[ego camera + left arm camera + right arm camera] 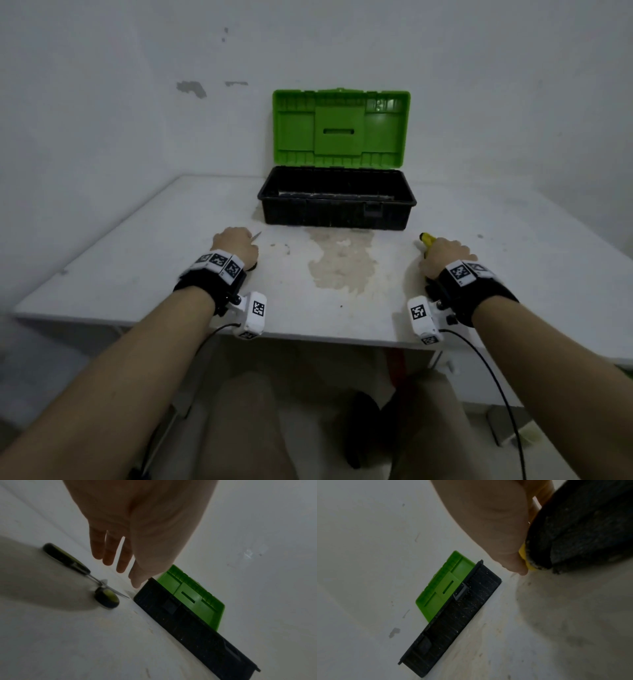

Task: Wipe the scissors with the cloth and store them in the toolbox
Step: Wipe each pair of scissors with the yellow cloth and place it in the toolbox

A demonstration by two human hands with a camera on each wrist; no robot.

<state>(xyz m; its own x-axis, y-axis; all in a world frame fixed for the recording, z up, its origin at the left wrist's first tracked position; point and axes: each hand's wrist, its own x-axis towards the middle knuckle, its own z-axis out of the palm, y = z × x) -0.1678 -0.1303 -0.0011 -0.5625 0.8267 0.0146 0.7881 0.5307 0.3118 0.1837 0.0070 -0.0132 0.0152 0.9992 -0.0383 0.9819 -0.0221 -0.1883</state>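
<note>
Shows L hand [234, 245] [137, 520] palm-down over the scissors [256, 235] [68, 559] on L part of table [137, 257]. Fingers [109, 550] straight and slightly spread, gripping nothing; from wrist cam looks clear of the scissors, but can't tell for sure whether touching. Scissors flat on tabletop, black handles w/ yellow-green inlay, thin metal blades pointing toward toolbox [337, 205] [188, 622] [453, 622], with only a blade tip poking out past the knuckles in head cam. Blurred in wrist cam, so can't tell if blades are parted. On R part of table, R hand [445, 255] [496, 527] curled tight round cloth [426, 238] [582, 527]: yellow edge showing by thumb, rest dark and rough-textured, bunched in the palm. Can't tell if cloth touches tabletop. Toolbox at back centre against wall [102, 102], btwn and beyond both hands, well apart from each. Black base, green lid [340, 126] swung up and standing upright behind it, with a slot in its middle panel. Inside of base dark, contents not readable. Brownish stain [342, 267] on table just in front of toolbox, btwn the hands. Black straps w/ marker tags on both wrists.
</note>
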